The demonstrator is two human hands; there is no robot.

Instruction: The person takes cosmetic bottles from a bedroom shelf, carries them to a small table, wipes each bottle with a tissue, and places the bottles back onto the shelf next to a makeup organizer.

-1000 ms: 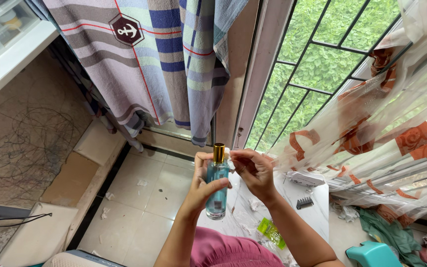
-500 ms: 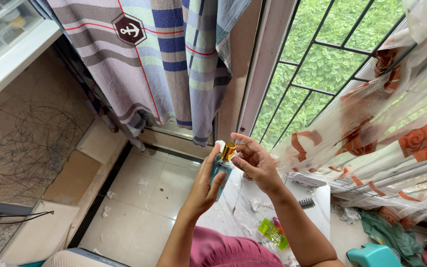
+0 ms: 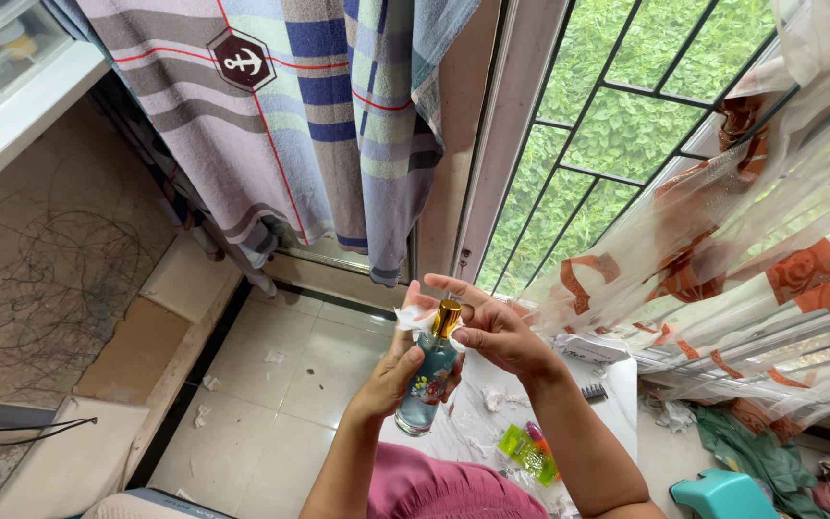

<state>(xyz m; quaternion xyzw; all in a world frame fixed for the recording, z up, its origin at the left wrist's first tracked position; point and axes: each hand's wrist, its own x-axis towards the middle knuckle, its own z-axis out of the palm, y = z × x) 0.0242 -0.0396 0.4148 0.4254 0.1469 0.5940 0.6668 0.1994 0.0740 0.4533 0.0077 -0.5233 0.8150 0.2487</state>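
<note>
My left hand (image 3: 398,373) grips a clear blue glass bottle (image 3: 425,384) with a floral label, held tilted in front of me. Its gold cap (image 3: 447,317) points up toward the window. My right hand (image 3: 492,330) pinches that gold cap between thumb and fingers. A small white scrap of paper or tissue (image 3: 413,318) shows between the two hands beside the cap. Both forearms rise from the bottom of the view above a pink garment (image 3: 434,485).
A striped towel (image 3: 271,125) hangs over the glass door. A barred window (image 3: 626,125) shows green foliage, with a sheer orange-patterned curtain (image 3: 770,240) to the right. Below sit a white surface (image 3: 617,384) with a black comb (image 3: 595,391), green packet (image 3: 528,453) and teal stool (image 3: 722,495).
The bottle has tilted and shifted slightly right. My right hand has moved from beside the cap to gripping it, and the white scrap has appeared between the hands.
</note>
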